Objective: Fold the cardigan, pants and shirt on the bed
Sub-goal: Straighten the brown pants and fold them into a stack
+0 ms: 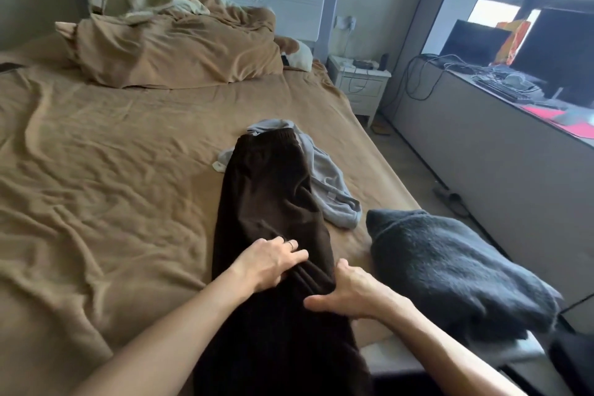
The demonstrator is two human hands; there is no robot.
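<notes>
Dark brown pants [273,196] lie lengthwise on the tan bed sheet [112,170], waistband at the far end, legs running off the near edge. My left hand [273,262] presses on the fabric near the middle, its fingers pinching a fold. My right hand [350,291] grips the pants' right edge just beside it. A light grey shirt [328,180] lies crumpled under and to the right of the pants. A folded dark grey fuzzy cardigan [450,270] rests at the bed's right corner.
A bunched tan duvet [180,48] and pillows lie at the head of the bed. A white nightstand [360,83] stands at the far right. Along the right runs a long ledge [482,145] with monitors, a keyboard and cables. Slippers lie on the floor.
</notes>
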